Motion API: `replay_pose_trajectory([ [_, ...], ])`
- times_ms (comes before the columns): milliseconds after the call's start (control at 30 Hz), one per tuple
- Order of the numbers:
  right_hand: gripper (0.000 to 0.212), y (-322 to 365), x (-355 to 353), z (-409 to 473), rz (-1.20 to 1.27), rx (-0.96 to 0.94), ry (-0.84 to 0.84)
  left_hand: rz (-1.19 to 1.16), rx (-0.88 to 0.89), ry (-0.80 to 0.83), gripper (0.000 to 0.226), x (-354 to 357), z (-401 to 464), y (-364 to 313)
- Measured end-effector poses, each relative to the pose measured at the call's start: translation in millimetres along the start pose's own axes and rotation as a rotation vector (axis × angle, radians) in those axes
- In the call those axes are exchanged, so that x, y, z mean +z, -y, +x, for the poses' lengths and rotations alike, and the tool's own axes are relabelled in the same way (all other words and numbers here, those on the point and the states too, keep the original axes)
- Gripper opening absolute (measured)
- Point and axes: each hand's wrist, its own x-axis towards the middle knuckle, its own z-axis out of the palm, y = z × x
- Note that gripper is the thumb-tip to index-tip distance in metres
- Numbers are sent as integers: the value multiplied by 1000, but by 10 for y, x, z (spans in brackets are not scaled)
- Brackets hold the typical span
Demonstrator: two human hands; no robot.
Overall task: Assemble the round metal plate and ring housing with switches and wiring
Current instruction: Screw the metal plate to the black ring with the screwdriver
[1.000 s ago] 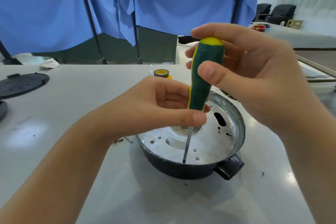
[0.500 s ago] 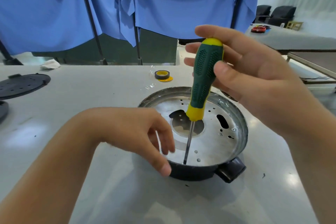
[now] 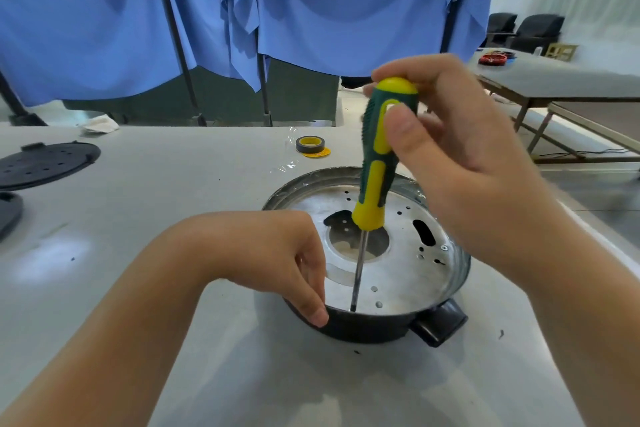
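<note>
One screwdriver [image 3: 375,163] upright, right hand [image 3: 460,149] fingers wrapped round handle, tip on one metal plate [image 3: 398,274] inside one ring housing [image 3: 367,326] on surface [image 3: 173,201]. Left hand [image 3: 277,260] fingers curled over housing rim. One tape roll [image 3: 310,144] behind.

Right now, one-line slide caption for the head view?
Right hand drives a screwdriver into the metal plate near its front edge while the left hand steadies the dark housing.

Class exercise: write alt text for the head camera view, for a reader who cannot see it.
A right hand holds a green-and-yellow screwdriver upright, tip on a round metal plate in a dark ring housing; the left hand grips the housing's near rim.
</note>
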Motion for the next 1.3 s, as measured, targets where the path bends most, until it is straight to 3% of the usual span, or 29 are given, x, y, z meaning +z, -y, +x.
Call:
replay_pose_trajectory([
  [100, 23, 31, -14, 6, 226, 33, 105, 1, 14, -12, 18, 2, 2, 2],
  [167, 22, 54, -17, 10, 267, 30, 86, 16, 20, -29, 19, 8, 6, 4],
  [233, 23, 55, 7, -6, 153, 29, -51, 27, 18, -42, 18, 12, 10, 6],
  [333, 35, 30, 73, -39, -204, 33, -327, 36, 17, -54, 18, 20, 7, 5],
  [400, 35, 20, 86, -50, -317, 35, -361, 35, 16, -52, 17, 24, 5, 3],
  [567, 24, -43, -22, -20, -212, 91, -126, 21, 9, -39, 18, 19, -7, 0],
  [767, 40, 7, -196, 30, 209, 90, 184, 31, 28, -54, 18, 23, 3, -14],
  [833, 37, 27, -172, 30, 199, 54, 154, 36, 37, -57, 18, 26, 10, -20],
  [1033, 37, 47, 13, -21, -177, 62, -225, 38, 45, -73, 18, 34, 14, -11],
  [1133, 34, 51, -15, -18, -203, 89, -191, 25, 38, -68, 17, 36, 9, -15],
  [1300, 25, 48, -116, 2, 217, 143, 121, 25, 26, -75, 18, 37, 15, -32],
])
